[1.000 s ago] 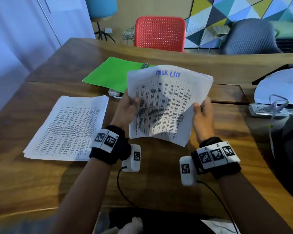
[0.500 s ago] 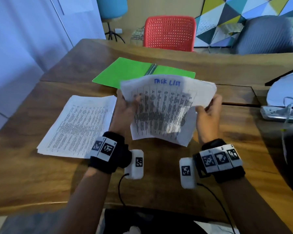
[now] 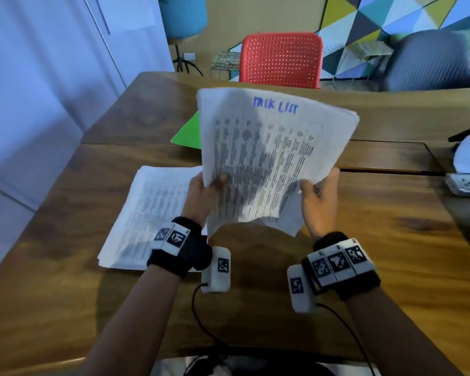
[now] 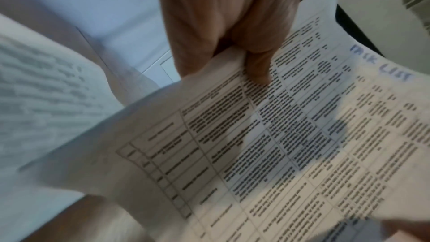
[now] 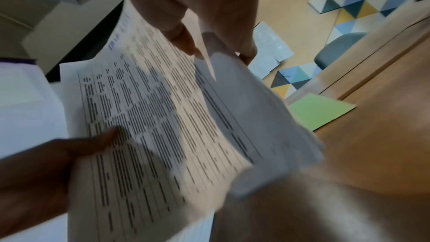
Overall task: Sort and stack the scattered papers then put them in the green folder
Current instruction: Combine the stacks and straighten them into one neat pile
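Left hand [image 3: 201,189]: thumb and fingers pinch the left edge of the "TASK LIST" sheaf [image 3: 266,161].
Right hand [image 3: 319,202]: grips its right edge.
Sheaf: raised above the wooden table [image 3: 391,240].
Green folder [image 3: 187,132]: behind the sheaf.
Second paper stack [image 3: 147,215]: flat, left of the sheaf.

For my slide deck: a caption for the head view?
Both hands lift the task-list sheaf above the table.

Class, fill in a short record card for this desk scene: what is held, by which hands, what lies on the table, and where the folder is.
Held: sheaf of papers headed "Task List", raised off the table
Left hand: grips the sheaf's left edge
Right hand: grips its right edge
On table: second paper stack, lying flat at left
Green folder: on the table beyond, mostly hidden by the sheaf
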`<state>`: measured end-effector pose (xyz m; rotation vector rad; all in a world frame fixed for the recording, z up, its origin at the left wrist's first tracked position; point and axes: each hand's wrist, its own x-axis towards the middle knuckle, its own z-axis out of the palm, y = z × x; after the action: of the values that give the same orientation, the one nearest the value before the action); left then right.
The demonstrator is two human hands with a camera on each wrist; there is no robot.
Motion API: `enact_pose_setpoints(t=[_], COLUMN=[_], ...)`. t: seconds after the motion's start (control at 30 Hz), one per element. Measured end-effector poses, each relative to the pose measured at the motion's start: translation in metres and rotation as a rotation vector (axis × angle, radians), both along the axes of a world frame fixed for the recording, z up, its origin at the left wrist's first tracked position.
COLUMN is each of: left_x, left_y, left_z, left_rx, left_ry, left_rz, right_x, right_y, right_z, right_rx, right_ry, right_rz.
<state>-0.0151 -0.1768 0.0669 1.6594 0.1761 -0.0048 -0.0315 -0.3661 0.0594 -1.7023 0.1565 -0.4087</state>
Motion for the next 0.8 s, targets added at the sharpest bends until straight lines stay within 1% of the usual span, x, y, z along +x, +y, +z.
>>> enact_pose_setpoints(t=[0.03,0.1,0.17,0.23,0.3,0.37,0.43,0.47,0.53,0.63,0.67,0.73,0.77,0.8], left_x=[0.002,0.008,0.021,0.038,0.051,0.057,0.058,0.057,0.052,0.047,0.047,0.048,0.048,0.044], left_y=[0.017,0.053,0.088,0.122,0.155,0.184,0.206,0.214,0.228,0.243,0.247,0.252,0.253,0.249], left_z=[0.006,0.02,0.027,0.027,0.02,0.01,-0.01,-0.023,-0.048,-0.081,-0.091,-0.11,-0.117,-0.114], left_rx=[-0.028,-0.086,-0.099,-0.02,0.076,0.257,0.43,0.47,0.469,0.438,0.432,0.424,0.416,0.411], left_ry=[-0.004,0.005,0.037,0.101,0.158,0.181,0.199,0.215,0.289,0.407,0.447,0.552,0.604,0.646], left_rz=[0.002,0.067,0.215,0.374,0.445,0.391,0.299,0.241,0.121,0.013,0.003,-0.012,-0.023,-0.034], right_x=[-0.001,-0.003,-0.001,0.004,0.01,0.01,0.001,-0.005,-0.019,-0.029,-0.028,-0.022,-0.019,-0.016], right_y=[0.016,0.052,0.09,0.124,0.151,0.173,0.19,0.195,0.2,0.204,0.205,0.208,0.209,0.211], right_z=[0.004,0.01,0.008,-0.006,-0.022,-0.037,-0.047,-0.055,-0.07,-0.081,-0.081,-0.081,-0.081,-0.084], right_rx=[-0.05,-0.142,-0.174,-0.264,-0.31,-0.307,-0.324,-0.361,-0.442,-0.613,-0.613,-0.542,-0.503,-0.476], right_ry=[0.021,0.099,0.224,0.358,0.45,0.52,0.574,0.608,0.684,0.785,0.815,0.879,0.914,0.942], right_rz=[0.052,0.159,0.247,0.306,0.344,0.351,0.349,0.367,0.392,0.262,0.218,0.189,0.187,0.195])
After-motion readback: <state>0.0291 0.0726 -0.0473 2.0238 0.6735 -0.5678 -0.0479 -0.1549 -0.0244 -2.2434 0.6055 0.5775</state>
